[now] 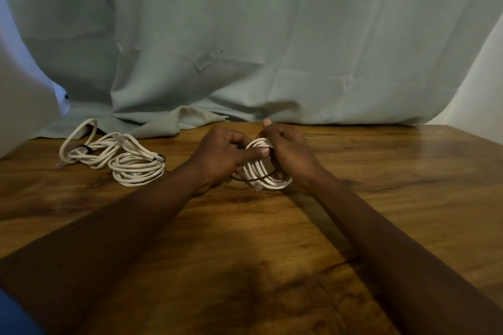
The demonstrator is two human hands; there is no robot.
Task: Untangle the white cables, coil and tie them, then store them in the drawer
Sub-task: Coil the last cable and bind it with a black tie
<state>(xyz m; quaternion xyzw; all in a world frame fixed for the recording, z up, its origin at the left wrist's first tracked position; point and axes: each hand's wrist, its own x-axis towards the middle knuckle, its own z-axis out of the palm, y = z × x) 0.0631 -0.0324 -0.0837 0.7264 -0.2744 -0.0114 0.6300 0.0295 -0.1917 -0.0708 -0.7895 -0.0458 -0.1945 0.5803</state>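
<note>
Wooden table (272,239), fingers of left hand (223,155) and right hand (288,152) gripping white cable coil (261,171), dark band (258,179) seemingly round it

The white coiled cable (261,168) is wearing a thin dark-brown elastic band (260,178); the wooden table (381,185) is showing warm brown, dark-streaked grain.

White coil (261,170) stands upright; tied coils (136,168) lie left.
</note>
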